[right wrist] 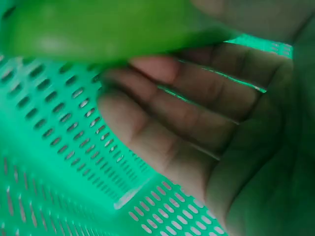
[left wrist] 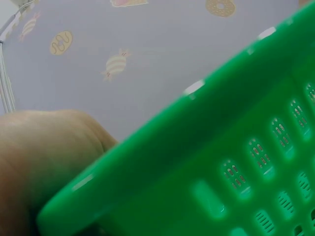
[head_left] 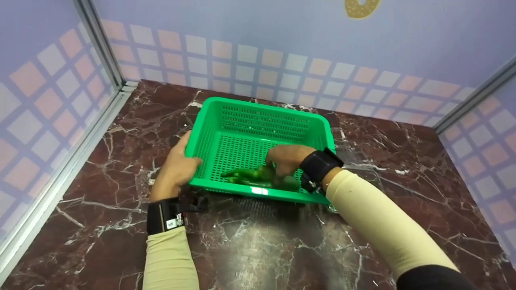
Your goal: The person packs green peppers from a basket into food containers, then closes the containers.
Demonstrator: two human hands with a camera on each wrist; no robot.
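A green plastic basket (head_left: 258,193) with slotted walls is held by its left side in my left hand (head_left: 177,167). The thumb lies over the rim (left wrist: 162,123), and the other fingers are outside the wall. My right hand (head_left: 288,159) reaches down inside the basket near its front wall. In the right wrist view, its thumb and fingers (right wrist: 187,98) pinch a smooth green pepper (right wrist: 98,29), blurred. Several long green peppers (head_left: 246,174) lie on the basket floor beside this hand, partly covered by it. A darker green, rounded piece (head_left: 291,183) shows below the hand.
The basket is on a dark red marbled tabletop (head_left: 113,225). A clear plastic container (head_left: 365,167) lies to the right, partly behind the basket and right arm. Lilac panels with a tile pattern (head_left: 246,52) enclose the back and both sides.
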